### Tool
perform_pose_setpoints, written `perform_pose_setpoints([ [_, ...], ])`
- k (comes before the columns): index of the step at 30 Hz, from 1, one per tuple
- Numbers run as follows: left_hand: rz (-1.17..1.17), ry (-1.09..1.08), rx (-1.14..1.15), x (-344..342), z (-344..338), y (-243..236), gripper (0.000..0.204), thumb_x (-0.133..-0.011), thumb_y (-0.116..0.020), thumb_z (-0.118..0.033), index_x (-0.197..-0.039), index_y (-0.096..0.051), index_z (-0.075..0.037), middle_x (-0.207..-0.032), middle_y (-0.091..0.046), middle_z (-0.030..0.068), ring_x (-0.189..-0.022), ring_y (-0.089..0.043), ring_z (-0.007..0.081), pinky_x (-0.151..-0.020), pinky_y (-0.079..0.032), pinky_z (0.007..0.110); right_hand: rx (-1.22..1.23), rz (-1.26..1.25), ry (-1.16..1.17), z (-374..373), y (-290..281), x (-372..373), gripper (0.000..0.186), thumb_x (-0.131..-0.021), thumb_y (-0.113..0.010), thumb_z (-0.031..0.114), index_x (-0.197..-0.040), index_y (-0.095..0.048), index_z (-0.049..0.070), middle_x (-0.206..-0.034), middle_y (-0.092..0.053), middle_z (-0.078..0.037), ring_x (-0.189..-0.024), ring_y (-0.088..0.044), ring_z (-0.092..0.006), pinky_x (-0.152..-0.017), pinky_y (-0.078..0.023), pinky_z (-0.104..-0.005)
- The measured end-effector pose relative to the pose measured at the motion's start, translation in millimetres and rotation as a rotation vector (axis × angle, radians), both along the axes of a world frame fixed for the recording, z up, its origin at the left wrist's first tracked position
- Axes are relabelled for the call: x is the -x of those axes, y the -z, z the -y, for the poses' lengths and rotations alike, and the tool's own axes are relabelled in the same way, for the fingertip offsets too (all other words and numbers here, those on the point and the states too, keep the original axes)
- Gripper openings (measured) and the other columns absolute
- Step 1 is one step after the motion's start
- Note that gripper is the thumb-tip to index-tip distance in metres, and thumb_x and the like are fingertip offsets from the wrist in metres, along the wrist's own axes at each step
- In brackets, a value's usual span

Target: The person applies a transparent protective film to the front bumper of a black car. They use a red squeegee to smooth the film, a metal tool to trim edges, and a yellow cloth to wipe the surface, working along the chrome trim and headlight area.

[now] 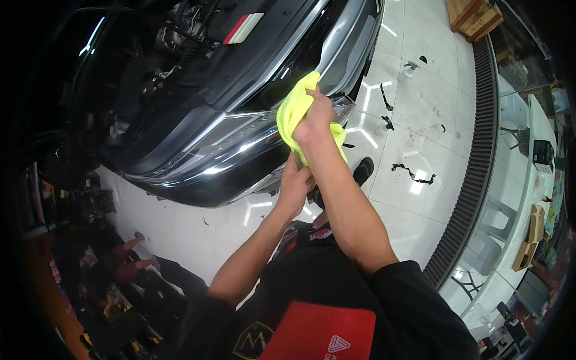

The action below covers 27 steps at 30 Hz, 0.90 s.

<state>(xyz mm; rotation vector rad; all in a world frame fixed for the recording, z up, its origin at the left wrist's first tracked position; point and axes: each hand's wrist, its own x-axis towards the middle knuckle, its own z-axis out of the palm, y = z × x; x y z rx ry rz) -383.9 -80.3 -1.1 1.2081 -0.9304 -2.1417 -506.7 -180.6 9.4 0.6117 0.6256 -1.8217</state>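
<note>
My right hand (316,117) is closed on a bright yellow-green cloth (290,114), pressed against the front corner of a dark car (204,183). The cloth lies over the end of the headlight (234,141), beside the grey grille trim (342,51). Lower and nearer to me is my left hand (294,185), its fingers curled just under the cloth's hanging edge. Whatever those fingers pinch is too small and partly hidden to name. Across the engine bay, a red and white squeegee (243,28) rests on the black cover.
Spray bottles (408,72) and black trim pieces (413,174) lie or stand on the white tiled floor. A dark grate (474,156) runs along the right, before a white table (519,198). At lower left another person (129,261) is low to the floor. A wooden crate (474,18) stands far right.
</note>
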Motion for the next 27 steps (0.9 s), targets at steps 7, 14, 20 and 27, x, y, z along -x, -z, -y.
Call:
perform_pose_setpoints([
  [7,0.035,-0.204,-0.061,-37.6,-15.3,5.3,0.027,-0.102,-0.052,-0.005,-0.129,-0.051,-0.003,-0.102,-0.065,0.0037,-0.074,-0.059,0.009,-0.062,-0.045,0.024,0.167,0.138,0.0,-13.1,5.2,-66.1,0.063,-0.099,-0.047,0.012,-0.159,-0.044,0.028,-0.125,-0.065,-0.008,-0.103,-0.066,-0.0292,-0.091,-0.056,-0.0472],
  [14,0.07,-0.241,-0.038,-53.9,-23.8,-4.1,0.032,-0.11,-0.05,-0.026,-0.134,-0.052,-0.004,-0.117,-0.066,0.0112,-0.103,-0.068,0.0244,-0.09,-0.058,0.039,0.139,0.335,-0.034,-18.6,-8.3,-91.8,0.057,-0.097,-0.049,0.012,-0.152,-0.051,0.023,-0.116,-0.066,-0.009,-0.1,-0.065,-0.0291,-0.09,-0.055,-0.0465],
  [20,0.102,-0.157,-0.01,-56.2,-51.3,5.7,0.028,-0.106,-0.053,-0.021,-0.123,-0.059,0.0,-0.114,-0.066,0.0116,-0.103,-0.066,0.021,-0.089,-0.053,0.037,0.121,0.236,-0.262,-54.1,-17.2,-70.3,0.051,-0.098,-0.055,0.012,-0.15,-0.054,0.013,-0.119,-0.066,-0.009,-0.1,-0.066,-0.0246,-0.09,-0.055,-0.0403],
  [27,0.466,0.047,-0.044,-85.7,-68.2,72.5,0.018,-0.093,-0.061,-0.017,-0.107,-0.062,-0.005,-0.078,-0.057,0.0009,-0.065,-0.051,0.0116,-0.057,-0.039,0.027,0.172,0.304,-0.196,-105.2,54.0,-31.8,0.051,-0.095,-0.066,0.016,-0.142,-0.057,-0.001,-0.119,-0.069,-0.01,-0.1,-0.068,-0.0177,-0.086,-0.054,-0.0298],
])
